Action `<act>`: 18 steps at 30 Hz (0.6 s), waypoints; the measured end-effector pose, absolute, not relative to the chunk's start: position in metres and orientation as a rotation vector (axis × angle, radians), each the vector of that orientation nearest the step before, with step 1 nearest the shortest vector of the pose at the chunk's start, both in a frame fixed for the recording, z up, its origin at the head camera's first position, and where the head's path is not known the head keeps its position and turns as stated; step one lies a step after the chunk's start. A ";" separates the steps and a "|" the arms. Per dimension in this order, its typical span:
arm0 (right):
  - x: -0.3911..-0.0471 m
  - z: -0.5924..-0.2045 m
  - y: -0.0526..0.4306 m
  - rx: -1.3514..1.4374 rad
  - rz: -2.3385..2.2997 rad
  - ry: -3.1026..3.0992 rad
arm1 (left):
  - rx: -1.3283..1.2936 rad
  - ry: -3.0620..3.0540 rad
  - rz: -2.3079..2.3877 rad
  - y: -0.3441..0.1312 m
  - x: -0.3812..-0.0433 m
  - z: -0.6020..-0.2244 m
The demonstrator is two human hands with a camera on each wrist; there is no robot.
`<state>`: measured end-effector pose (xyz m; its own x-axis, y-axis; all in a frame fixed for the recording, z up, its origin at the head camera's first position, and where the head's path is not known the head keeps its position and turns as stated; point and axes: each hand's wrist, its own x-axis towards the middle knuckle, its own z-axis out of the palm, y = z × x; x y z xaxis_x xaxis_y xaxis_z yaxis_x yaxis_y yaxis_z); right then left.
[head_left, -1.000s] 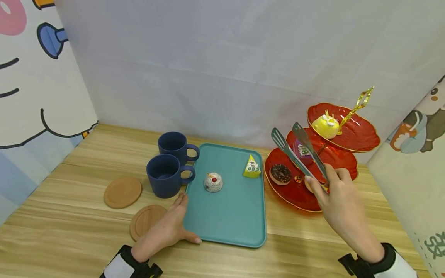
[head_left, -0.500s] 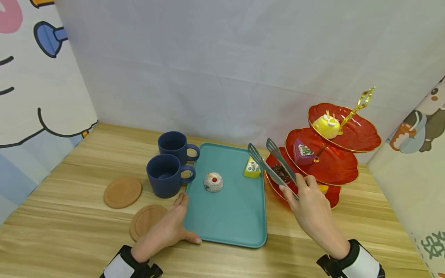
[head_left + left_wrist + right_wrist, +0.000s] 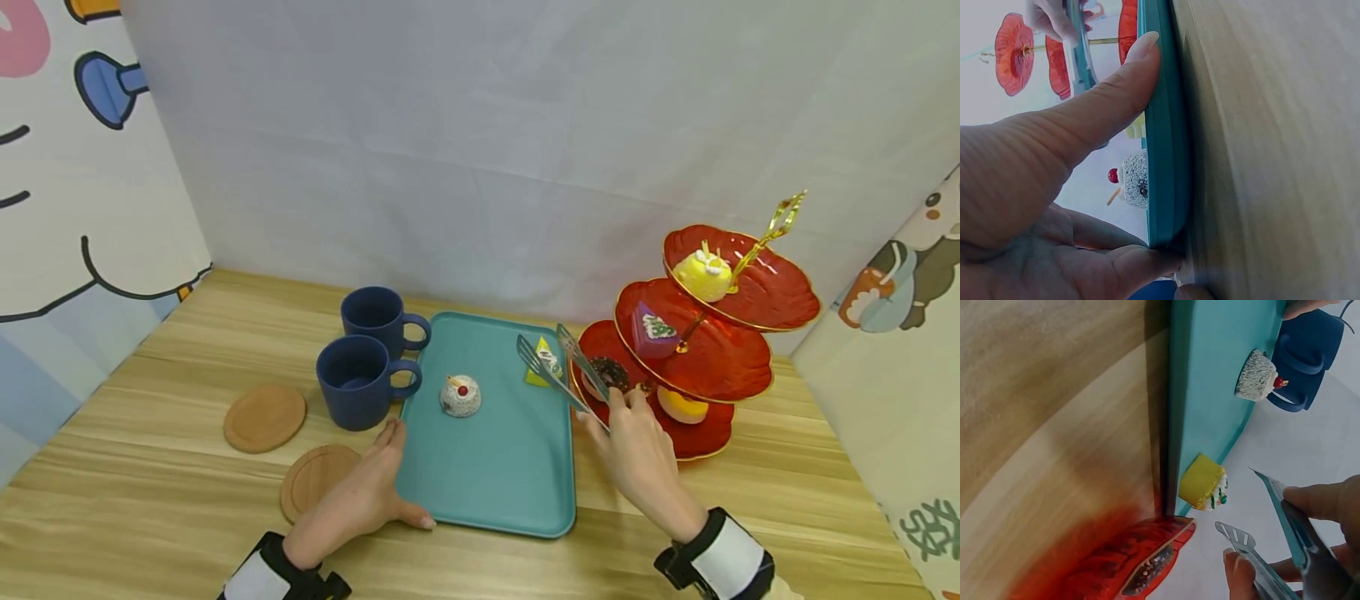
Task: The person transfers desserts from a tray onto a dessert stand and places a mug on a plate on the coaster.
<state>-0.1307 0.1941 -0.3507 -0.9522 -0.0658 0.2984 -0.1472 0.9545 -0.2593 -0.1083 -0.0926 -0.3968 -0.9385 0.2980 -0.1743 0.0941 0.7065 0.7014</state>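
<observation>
My right hand (image 3: 639, 450) grips a pair of tongs (image 3: 552, 378), whose slotted tips spread apart. In the head view the tips lie on either side of a yellow-green cake slice (image 3: 542, 372) on the teal tray (image 3: 487, 492). The right wrist view shows the tongs (image 3: 1289, 519) clear of the slice (image 3: 1199, 480), with a gap between. My left hand (image 3: 363, 487) rests at the tray's near left corner, thumb (image 3: 1119, 87) along the front rim and fingers along the left side. A white speckled round cake (image 3: 460, 400) with a cherry sits on the tray.
A three-tier red stand (image 3: 720, 354) at right carries a yellow cake (image 3: 703, 277), a purple cake slice (image 3: 651, 333), a chocolate donut (image 3: 611, 373) and a yellow pastry (image 3: 681, 407). Left of the tray are two blue mugs (image 3: 352, 396) and two wooden coasters (image 3: 265, 418).
My right hand has moved left with the tongs, from over the red stand to the yellow-green cake slice. My left hand has stayed at the tray corner.
</observation>
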 end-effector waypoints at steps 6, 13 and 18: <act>-0.136 -0.359 0.189 0.141 0.392 -2.830 | 0.313 2.635 1.068 -0.093 -0.108 -0.397; -0.138 -0.368 0.183 0.116 0.363 -2.838 | 0.311 2.636 1.057 -0.092 -0.109 -0.396; -0.138 -0.371 0.179 0.109 0.337 -2.863 | 0.308 2.635 1.051 -0.092 -0.109 -0.396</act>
<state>-0.1381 0.1794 -0.3710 -0.9645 -0.0445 0.2603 -0.1037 0.9704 -0.2182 -0.1088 -0.0925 -0.3963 -0.9360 0.2998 -0.1847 0.0905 0.7117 0.6966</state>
